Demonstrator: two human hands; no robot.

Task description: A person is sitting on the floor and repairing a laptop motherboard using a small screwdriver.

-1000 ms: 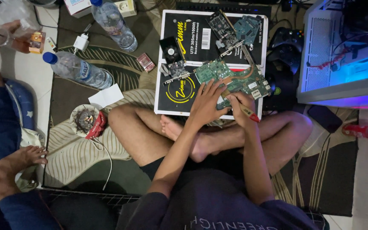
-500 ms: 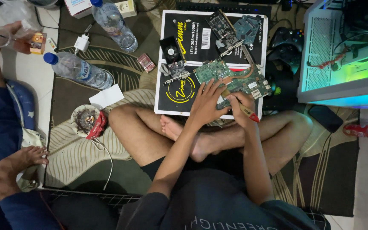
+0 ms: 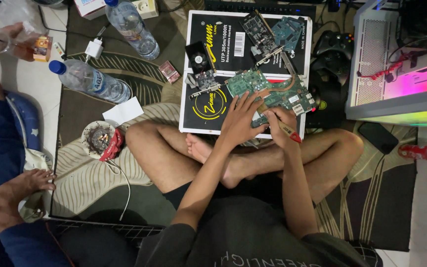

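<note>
I sit cross-legged on a patterned rug. A green circuit board [image 3: 277,91] lies on a black and white cardboard box [image 3: 208,106] in front of my legs. My left hand [image 3: 240,121] rests flat on the board's near edge, fingers spread. My right hand [image 3: 278,123] grips a red-handled screwdriver [image 3: 289,132], its tip down on the board. Two more boards [image 3: 273,29] and a small black fan [image 3: 195,52] lie farther back on the box.
Two plastic water bottles [image 3: 92,81] lie on the rug at the left, beside a white paper slip [image 3: 123,111] and an ashtray [image 3: 96,138]. A lit computer case [image 3: 401,74] stands at the right, a game controller [image 3: 334,44] beside it. Another person's legs [image 3: 6,188] occupy the left edge.
Both hands stay on the green board almost unmoved. The light inside the computer case has shifted colour, from blue to green to pink.
</note>
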